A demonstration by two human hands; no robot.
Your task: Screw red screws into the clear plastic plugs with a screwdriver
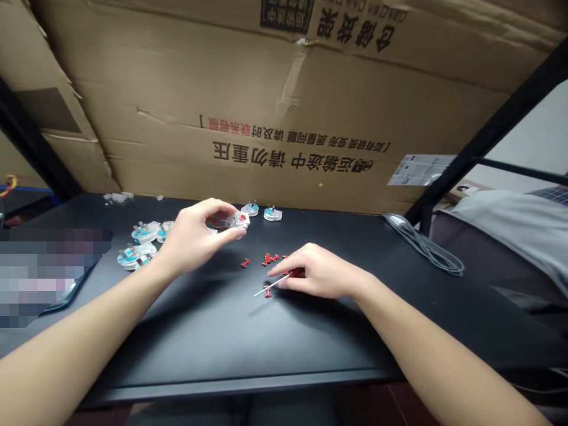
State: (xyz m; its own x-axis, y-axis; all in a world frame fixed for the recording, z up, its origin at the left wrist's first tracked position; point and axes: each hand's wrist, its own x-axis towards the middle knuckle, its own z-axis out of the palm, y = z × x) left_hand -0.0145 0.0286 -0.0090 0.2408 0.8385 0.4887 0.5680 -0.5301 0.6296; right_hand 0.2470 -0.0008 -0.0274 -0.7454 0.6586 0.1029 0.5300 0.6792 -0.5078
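Note:
My left hand [195, 236] is raised a little above the black table [231, 337], fingers closed round a clear plastic plug [235, 220] with a red part inside. My right hand [317, 273] rests on the table, pinching a thin screwdriver [271, 285] with a red handle; its metal tip points left, next to a small red piece [268, 291]. Several more small red pieces [268, 259] lie scattered between the two hands.
Several clear plugs with blue inserts [139, 242] lie left of my left hand, and two more [261, 211] sit behind it. A big cardboard sheet [284, 118] stands along the back. A grey cable [426, 245] lies at right. A blurred patch covers the left edge.

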